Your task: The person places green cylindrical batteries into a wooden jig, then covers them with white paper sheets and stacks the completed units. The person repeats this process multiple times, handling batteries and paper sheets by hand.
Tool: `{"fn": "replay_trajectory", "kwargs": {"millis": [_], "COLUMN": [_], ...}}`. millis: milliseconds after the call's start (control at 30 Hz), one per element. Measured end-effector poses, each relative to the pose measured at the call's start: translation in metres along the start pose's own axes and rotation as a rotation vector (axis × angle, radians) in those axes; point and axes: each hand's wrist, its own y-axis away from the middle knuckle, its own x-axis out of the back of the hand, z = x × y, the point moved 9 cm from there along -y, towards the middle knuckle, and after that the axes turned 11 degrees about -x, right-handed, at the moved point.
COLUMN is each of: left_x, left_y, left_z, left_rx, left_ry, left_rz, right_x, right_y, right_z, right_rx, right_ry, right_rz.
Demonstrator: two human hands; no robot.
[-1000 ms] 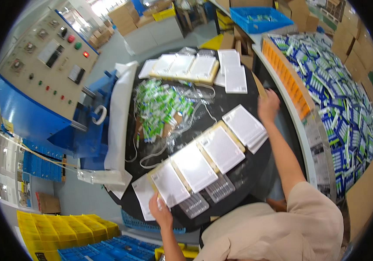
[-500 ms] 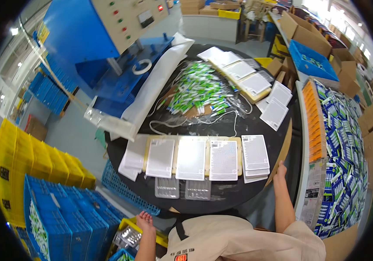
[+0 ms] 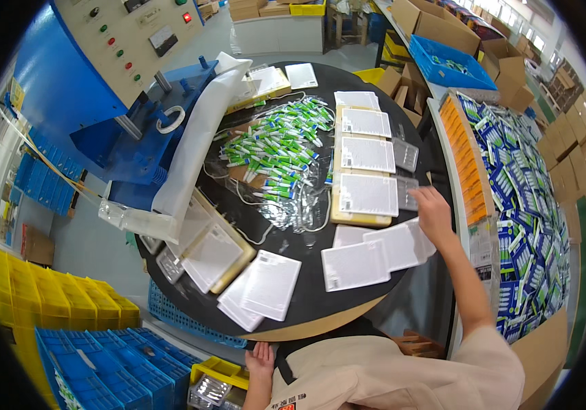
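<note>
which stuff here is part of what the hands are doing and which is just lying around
In hand: right hand at clear blister trays, white backing cards, green tubes.

Lying about: yellow crates, cardboard boxes, left hand low by table edge.

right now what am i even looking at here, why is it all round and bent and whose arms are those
This is one picture from a wide fisheye camera worn on a person's head, looking down, so straight edges bend near the rim. The arms are that person's own.

In front is a round black table. On it lie white printed cards, some resting on flat tan boards, clear plastic blister trays beside them, and a heap of small green and white tubes in the middle.

The right hand reaches to the cards and trays at the table's right edge; whether it grips anything is unclear. The left hand is low, below the table's near edge, apparently holding nothing.

Left stands a blue machine with a button panel; right, a bench of packed blue and green products.
</note>
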Motion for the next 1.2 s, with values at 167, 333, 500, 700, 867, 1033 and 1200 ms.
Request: {"fn": "replay_trajectory", "kwargs": {"millis": [167,333,500,700,867,1033,1200], "left_x": [-0.06,-0.093,-0.099,-0.124,-0.136,-0.08,-0.055], "left_y": [0.019,0.008,-0.076,-0.128,-0.139,-0.08,0.008], "left_z": [0.002,0.032,0.158,0.242,0.249,0.232,0.136], "left_rx": [0.045,-0.072,-0.311,-0.347,-0.349,-0.373,-0.335], "left_ry": [0.201,0.34,0.077,-0.064,-0.049,-0.341,-0.481], "left_rz": [-0.237,-0.439,-0.281,-0.236,-0.237,-0.004,-0.198], "right_x": [-0.096,-0.15,-0.145,-0.067,-0.114,-0.137,-0.144], "right_y": [0.018,0.095,0.124,0.071,0.099,0.102,0.097], "right_z": [-0.094,-0.183,-0.275,-0.238,-0.219,-0.219,-0.21], "right_rx": [0.645,0.921,1.007,0.594,0.636,0.617,0.703], "right_ry": [0.335,0.243,0.148,-0.219,0.098,0.156,0.249], "right_rz": [-0.376,-0.33,-0.253,-0.021,-0.286,-0.266,-0.227]}}
